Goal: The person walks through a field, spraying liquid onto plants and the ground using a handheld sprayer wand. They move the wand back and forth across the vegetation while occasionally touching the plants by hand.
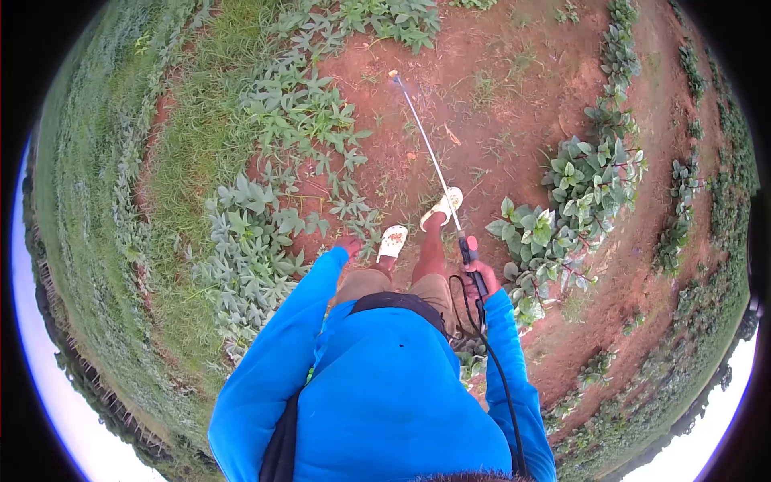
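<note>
My right hand (pixel 484 277) is wrapped round the black grip of a sprayer wand (pixel 430 150). The thumb points up along the handle. The wand's thin metal tube slants forward and left, ending in a nozzle (pixel 394 75) over the bare soil. From the handle a black hose (pixel 499 369) loops back along my right arm. My left hand (pixel 349 244) hangs low at my side, close to the leafy plants (pixel 249 209) on the left. It is small in view, and its fingers do not show clearly.
Reddish soil (pixel 498 153) runs forward between the plants on the left and a row of broad-leaved plants (pixel 594 189) on the right. My white clogs (pixel 393 241) are on the ground, one ahead of the other. Grass (pixel 193 161) grows further left; more crop rows (pixel 683 201) lie right.
</note>
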`<state>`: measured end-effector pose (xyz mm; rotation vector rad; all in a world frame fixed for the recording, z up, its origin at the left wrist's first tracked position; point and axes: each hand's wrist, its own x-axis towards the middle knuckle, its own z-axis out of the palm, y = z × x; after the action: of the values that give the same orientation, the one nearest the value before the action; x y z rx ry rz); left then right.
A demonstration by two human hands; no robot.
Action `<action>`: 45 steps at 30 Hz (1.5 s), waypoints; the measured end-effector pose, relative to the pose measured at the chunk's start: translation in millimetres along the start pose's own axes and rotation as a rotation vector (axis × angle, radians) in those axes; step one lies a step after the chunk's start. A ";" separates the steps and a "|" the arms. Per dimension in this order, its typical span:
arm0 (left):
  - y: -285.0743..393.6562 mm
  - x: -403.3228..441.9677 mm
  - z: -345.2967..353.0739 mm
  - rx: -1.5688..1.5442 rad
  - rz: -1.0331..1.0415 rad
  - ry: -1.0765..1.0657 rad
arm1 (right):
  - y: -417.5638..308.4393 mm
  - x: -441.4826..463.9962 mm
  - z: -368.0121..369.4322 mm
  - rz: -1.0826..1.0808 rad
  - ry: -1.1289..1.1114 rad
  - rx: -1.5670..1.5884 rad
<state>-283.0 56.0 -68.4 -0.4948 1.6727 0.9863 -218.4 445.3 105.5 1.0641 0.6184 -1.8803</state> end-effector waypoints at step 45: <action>449.5 157.5 26.4 0.045 0.020 -0.111 | -351.9 -10.0 -35.9 -0.114 0.006 0.158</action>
<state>-652.4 357.6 -55.5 -0.3873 1.6001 0.9711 -504.5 653.4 97.6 1.1564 0.5517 -2.0532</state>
